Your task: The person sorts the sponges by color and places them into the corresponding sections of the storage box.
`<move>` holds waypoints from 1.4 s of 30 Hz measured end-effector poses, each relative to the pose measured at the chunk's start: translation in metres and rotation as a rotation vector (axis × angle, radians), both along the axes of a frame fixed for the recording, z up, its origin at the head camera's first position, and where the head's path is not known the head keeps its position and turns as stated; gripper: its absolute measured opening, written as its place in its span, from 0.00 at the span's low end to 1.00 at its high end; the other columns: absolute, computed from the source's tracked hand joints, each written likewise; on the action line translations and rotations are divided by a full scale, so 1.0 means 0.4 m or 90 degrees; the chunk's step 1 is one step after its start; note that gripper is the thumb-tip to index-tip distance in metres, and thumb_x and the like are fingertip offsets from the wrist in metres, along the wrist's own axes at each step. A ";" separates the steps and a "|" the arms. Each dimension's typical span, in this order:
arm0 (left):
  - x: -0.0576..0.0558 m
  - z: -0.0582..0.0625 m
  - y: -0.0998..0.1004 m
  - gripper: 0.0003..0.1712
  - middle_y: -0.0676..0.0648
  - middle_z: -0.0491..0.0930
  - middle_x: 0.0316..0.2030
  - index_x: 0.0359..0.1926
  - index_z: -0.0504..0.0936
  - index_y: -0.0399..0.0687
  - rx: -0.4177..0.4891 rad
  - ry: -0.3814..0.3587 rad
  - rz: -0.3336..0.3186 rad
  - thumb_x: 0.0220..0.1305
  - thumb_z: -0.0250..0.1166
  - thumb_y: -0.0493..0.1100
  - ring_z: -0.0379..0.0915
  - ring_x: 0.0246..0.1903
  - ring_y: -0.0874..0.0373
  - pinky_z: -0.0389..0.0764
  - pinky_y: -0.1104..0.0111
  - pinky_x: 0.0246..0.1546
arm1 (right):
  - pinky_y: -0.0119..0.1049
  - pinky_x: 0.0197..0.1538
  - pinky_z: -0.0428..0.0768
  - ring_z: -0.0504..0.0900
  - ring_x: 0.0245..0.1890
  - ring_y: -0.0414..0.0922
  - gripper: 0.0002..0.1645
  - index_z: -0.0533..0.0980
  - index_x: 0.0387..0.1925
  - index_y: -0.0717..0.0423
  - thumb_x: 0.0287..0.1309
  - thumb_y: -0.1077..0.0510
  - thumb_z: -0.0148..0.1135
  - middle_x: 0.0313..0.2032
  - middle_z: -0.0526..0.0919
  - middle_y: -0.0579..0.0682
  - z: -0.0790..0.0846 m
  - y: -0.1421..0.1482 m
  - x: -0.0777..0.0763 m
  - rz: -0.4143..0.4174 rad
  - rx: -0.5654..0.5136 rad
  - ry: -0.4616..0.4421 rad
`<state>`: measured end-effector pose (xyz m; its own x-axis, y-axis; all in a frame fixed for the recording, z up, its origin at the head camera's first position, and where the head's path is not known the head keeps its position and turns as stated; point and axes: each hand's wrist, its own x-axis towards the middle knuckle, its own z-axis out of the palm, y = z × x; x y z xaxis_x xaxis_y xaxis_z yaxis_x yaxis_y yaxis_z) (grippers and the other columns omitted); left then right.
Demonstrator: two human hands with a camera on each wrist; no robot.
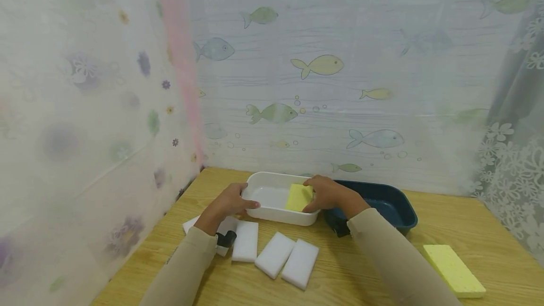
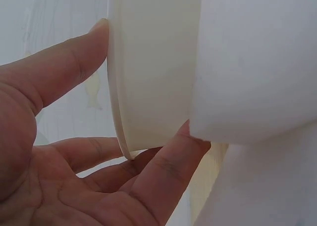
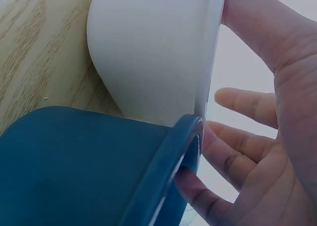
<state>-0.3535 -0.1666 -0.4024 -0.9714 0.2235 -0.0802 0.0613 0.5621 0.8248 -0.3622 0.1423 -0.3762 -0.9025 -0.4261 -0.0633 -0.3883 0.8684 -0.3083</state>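
Observation:
A white basin (image 1: 276, 215) stands at the back of the table, with a yellow sponge (image 1: 298, 196) inside at its right end. At the left end my left hand (image 1: 227, 200) grips the basin, thumb on the rim; the left wrist view shows the fingers (image 2: 173, 171) curled beneath its edge. My right hand (image 1: 329, 192) spans the right end, its thumb at the front rim. In the right wrist view some fingers (image 3: 233, 161) lie near the rim where the blue basin (image 3: 84, 161) meets the white one.
Several white sponges (image 1: 275, 254) lie on the table before the white basin, some partly hidden by the left wrist. Another yellow sponge (image 1: 454, 270) lies at the front right. A wall cover with printed fish (image 1: 323, 65) rises behind the table (image 1: 357, 273).

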 end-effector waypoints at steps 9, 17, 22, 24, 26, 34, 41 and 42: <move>0.004 0.001 0.000 0.55 0.37 0.71 0.59 0.71 0.58 0.39 -0.002 -0.009 0.003 0.47 0.76 0.50 0.77 0.41 0.53 0.81 0.60 0.38 | 0.50 0.59 0.70 0.70 0.59 0.49 0.52 0.66 0.66 0.49 0.40 0.35 0.74 0.64 0.68 0.51 0.000 0.009 0.000 0.008 -0.021 -0.009; 0.003 0.003 0.001 0.55 0.38 0.71 0.60 0.71 0.57 0.40 -0.003 -0.008 0.003 0.47 0.76 0.50 0.76 0.43 0.52 0.81 0.58 0.41 | 0.49 0.59 0.71 0.70 0.60 0.49 0.48 0.68 0.64 0.48 0.42 0.35 0.72 0.64 0.68 0.47 0.008 0.026 0.009 0.026 -0.041 0.020; 0.003 0.005 0.004 0.53 0.39 0.73 0.57 0.70 0.60 0.40 -0.019 0.000 -0.002 0.47 0.76 0.51 0.75 0.42 0.53 0.80 0.60 0.39 | 0.47 0.55 0.74 0.73 0.57 0.50 0.46 0.69 0.64 0.49 0.45 0.34 0.71 0.62 0.70 0.48 0.013 0.045 0.033 0.043 -0.069 0.043; 0.004 0.006 0.005 0.53 0.40 0.74 0.57 0.70 0.61 0.39 -0.032 0.006 0.000 0.47 0.76 0.51 0.75 0.42 0.53 0.80 0.61 0.39 | 0.46 0.54 0.74 0.74 0.55 0.48 0.46 0.69 0.63 0.49 0.45 0.33 0.69 0.62 0.70 0.48 0.016 0.054 0.049 0.055 -0.070 0.064; 0.006 0.007 0.004 0.52 0.41 0.74 0.57 0.69 0.62 0.39 -0.045 0.011 0.003 0.47 0.76 0.52 0.74 0.42 0.53 0.79 0.62 0.40 | 0.47 0.56 0.73 0.72 0.58 0.48 0.45 0.69 0.63 0.48 0.46 0.33 0.69 0.62 0.70 0.47 0.019 0.063 0.064 0.062 -0.077 0.083; 0.004 0.003 0.001 0.54 0.43 0.74 0.57 0.70 0.61 0.40 -0.055 0.013 0.010 0.46 0.76 0.53 0.74 0.41 0.54 0.78 0.63 0.40 | 0.50 0.60 0.70 0.68 0.63 0.49 0.40 0.70 0.61 0.44 0.48 0.34 0.67 0.62 0.71 0.45 0.023 0.097 0.120 0.083 -0.100 0.158; 0.003 0.003 0.004 0.51 0.42 0.75 0.55 0.68 0.64 0.40 -0.046 0.011 0.007 0.46 0.76 0.52 0.74 0.42 0.53 0.79 0.62 0.39 | 0.46 0.57 0.73 0.72 0.59 0.45 0.41 0.70 0.61 0.45 0.47 0.36 0.70 0.59 0.73 0.43 0.007 0.130 0.169 0.088 -0.138 0.189; 0.003 0.003 0.004 0.51 0.42 0.75 0.55 0.68 0.64 0.40 -0.049 0.013 0.007 0.46 0.76 0.52 0.74 0.42 0.53 0.79 0.62 0.39 | 0.47 0.58 0.73 0.71 0.60 0.45 0.41 0.70 0.61 0.45 0.47 0.35 0.69 0.60 0.72 0.42 0.004 0.134 0.177 0.082 -0.142 0.191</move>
<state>-0.3522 -0.1651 -0.4013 -0.9755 0.2063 -0.0762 0.0714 0.6247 0.7776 -0.2915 0.1961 -0.3747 -0.8045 -0.5108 0.3029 -0.5920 0.7306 -0.3402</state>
